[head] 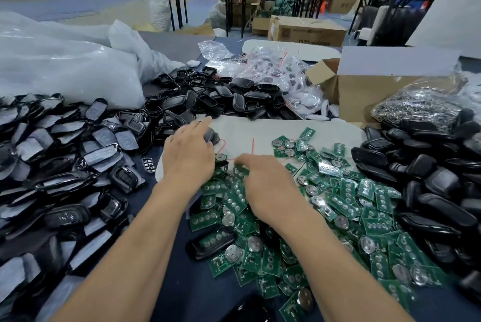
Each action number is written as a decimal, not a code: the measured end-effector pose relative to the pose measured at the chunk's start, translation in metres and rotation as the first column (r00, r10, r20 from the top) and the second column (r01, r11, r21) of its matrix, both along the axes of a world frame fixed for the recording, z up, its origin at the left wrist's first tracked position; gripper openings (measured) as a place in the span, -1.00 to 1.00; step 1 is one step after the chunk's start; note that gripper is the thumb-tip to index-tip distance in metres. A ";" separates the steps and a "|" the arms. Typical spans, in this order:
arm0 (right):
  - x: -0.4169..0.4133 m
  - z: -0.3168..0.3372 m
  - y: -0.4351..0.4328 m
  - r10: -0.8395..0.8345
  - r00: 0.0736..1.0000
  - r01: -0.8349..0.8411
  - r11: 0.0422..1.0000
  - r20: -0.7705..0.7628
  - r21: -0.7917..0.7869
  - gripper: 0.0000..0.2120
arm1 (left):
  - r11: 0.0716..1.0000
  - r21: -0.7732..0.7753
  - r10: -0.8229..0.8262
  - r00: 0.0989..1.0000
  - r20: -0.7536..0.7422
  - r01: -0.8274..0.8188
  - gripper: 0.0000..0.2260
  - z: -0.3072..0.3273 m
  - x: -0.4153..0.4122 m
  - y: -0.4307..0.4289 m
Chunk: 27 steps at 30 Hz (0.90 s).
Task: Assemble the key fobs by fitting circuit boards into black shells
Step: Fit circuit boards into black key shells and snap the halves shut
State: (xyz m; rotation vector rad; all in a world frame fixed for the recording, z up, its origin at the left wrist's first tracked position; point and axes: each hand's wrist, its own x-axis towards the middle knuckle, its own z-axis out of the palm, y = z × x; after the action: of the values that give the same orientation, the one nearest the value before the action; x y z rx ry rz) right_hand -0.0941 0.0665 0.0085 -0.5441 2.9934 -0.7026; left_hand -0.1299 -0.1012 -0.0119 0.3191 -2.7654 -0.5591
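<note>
My left hand (188, 156) reaches over the white sheet and grips a black shell (213, 136) at its fingertips. Just right of it, my right hand (263, 186) lies palm down on the heap of green circuit boards (343, 204), its fingertips pinching one circuit board (239, 171) at the heap's far edge. Its fingers hide most of that board. A black shell with a board lying in it (210, 243) rests between my forearms. Loose black shells are piled at the back (221, 97) and at the right (429, 178).
A pile of fob halves with grey film (65, 165) fills the left. Big plastic bags (65, 66) lie behind it. A bag of white parts (281, 74), a cardboard box (377, 89) and a bag of metal pieces (421, 105) stand at the back right. The white sheet (263, 131) bears red marks.
</note>
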 end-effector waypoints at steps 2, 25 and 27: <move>0.004 -0.004 0.000 -0.091 0.993 0.103 0.977 0.072 -0.184 -0.73 | 0.991 -0.113 0.076 0.997 0.010 -0.074 -0.69 0.000 -0.005 0.001; 0.027 -0.012 0.031 -0.283 0.958 0.197 0.754 -0.039 -0.627 -0.73 | 0.825 0.492 -0.179 0.955 -0.238 0.278 -0.89 0.005 0.069 0.056; 0.025 -0.014 0.031 -0.282 0.959 0.204 0.753 -0.026 -0.626 -0.77 | 0.757 0.578 -0.196 0.949 -0.245 0.305 -0.90 0.005 0.068 0.055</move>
State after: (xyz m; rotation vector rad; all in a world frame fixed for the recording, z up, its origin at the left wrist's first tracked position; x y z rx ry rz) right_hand -0.0688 0.0980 -0.0060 -0.1875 2.9101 -1.7702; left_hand -0.0621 -0.0463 -0.0068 0.0182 -2.3935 -1.4887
